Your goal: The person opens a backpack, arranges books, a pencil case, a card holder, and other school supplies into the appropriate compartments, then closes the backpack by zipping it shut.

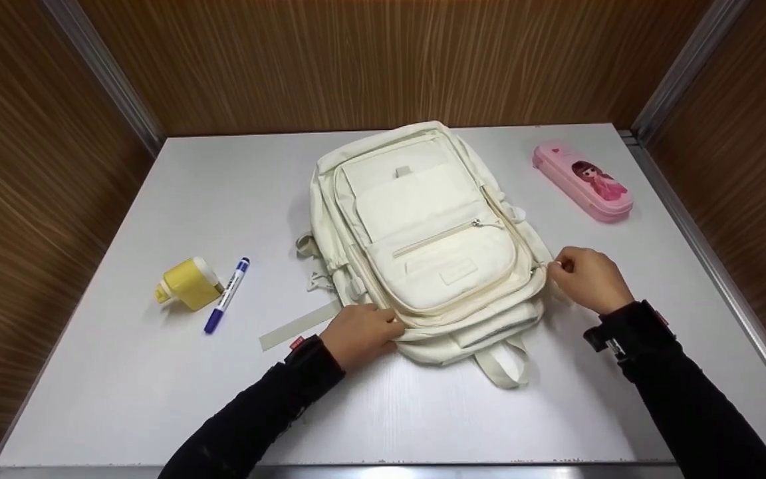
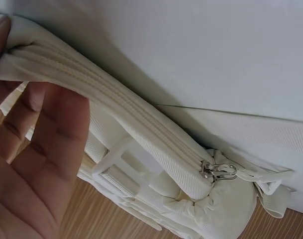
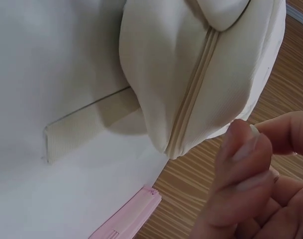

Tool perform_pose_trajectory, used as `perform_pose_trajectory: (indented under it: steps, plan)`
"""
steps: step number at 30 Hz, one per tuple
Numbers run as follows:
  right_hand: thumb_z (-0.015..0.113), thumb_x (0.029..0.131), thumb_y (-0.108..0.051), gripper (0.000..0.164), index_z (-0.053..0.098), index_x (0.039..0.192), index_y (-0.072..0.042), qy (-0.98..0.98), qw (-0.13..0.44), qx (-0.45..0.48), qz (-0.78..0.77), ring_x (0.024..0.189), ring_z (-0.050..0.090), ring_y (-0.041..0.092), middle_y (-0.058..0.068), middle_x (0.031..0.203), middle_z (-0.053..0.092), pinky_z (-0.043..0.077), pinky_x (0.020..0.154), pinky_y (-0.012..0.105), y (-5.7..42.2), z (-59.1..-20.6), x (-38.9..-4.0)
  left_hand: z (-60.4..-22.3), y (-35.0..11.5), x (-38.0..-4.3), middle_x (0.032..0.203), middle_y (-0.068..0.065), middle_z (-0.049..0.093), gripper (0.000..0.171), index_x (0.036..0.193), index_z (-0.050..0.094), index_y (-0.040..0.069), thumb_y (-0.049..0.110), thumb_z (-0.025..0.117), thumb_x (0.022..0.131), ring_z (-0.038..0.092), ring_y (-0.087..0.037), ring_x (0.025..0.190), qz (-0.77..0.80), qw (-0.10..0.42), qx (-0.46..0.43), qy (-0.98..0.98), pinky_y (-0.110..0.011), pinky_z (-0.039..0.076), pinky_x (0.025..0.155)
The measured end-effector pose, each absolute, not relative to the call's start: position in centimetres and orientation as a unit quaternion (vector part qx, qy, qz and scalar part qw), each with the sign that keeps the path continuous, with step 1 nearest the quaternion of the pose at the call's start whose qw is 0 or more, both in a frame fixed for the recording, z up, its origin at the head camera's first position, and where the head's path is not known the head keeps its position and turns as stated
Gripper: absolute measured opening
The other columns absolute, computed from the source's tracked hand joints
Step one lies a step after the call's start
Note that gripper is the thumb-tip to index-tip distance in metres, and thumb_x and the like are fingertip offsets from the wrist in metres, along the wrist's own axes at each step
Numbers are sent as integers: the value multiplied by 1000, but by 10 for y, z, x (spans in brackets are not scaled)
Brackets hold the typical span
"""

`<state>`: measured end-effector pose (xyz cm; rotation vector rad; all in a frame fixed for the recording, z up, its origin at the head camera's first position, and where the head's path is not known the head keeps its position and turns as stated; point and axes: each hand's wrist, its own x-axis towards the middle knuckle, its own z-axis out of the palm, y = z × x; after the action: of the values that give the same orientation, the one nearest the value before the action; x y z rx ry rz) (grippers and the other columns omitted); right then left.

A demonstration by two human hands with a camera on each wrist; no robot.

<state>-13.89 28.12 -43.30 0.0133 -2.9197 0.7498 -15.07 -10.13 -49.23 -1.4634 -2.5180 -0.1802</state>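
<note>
A cream backpack [image 1: 433, 253] lies front side up on the white table. My left hand [image 1: 362, 332] grips its lower left edge, thumb on one side and fingers beneath, as the left wrist view shows along a closed zipper [image 2: 111, 94]. A metal zipper slider [image 2: 218, 171] sits farther along that seam. At the backpack's lower right edge, my right hand [image 1: 589, 278] pinches a small zipper pull between thumb and index finger, mostly hidden by the fingertips. In the right wrist view the right hand [image 3: 260, 184] is right beside the bag's zippered corner [image 3: 193, 94].
Left of the backpack lie a blue-capped marker [image 1: 227, 296] and a yellow bottle-shaped item [image 1: 190, 284] with a white base. A pink pencil case [image 1: 582, 179] with a doll picture lies at the back right. Wood-grain panels [image 1: 389, 66] wall three sides. Loose straps [image 1: 300, 326] stick out.
</note>
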Motion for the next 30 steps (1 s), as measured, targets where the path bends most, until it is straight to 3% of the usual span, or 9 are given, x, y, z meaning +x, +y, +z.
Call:
perform_pose_trajectory:
  steps: [5,11,21,30]
  plan:
    - [53,89,-13,18,64,77,-4,-968,62,3,244,60,48,17,3,64,57,36,59,30,282,-433,-141,-496,-94,-150,82,5,68,7,84,63,23,30,66,85,61,-19,62,-41,135,-497,-856,-31,45,54]
    - [54,87,-12,17,60,72,-7,-970,56,16,235,57,47,17,2,63,55,35,56,30,278,-434,-141,-497,-78,-142,80,5,68,12,83,63,22,33,65,85,56,-17,53,3,142,-481,-865,-29,38,48]
    - [56,89,-13,20,55,69,-9,-974,35,17,222,54,43,16,0,58,47,32,51,28,276,-443,-128,-499,-63,-130,78,2,69,17,87,66,18,35,64,89,63,-20,58,26,144,-438,-887,-35,47,54]
    - [58,91,-13,25,50,67,-11,-973,32,47,224,52,39,13,-3,58,43,30,49,25,257,-441,-109,-503,-57,-126,71,2,66,11,82,64,17,26,65,89,60,-17,54,35,190,-429,-882,-31,44,47]
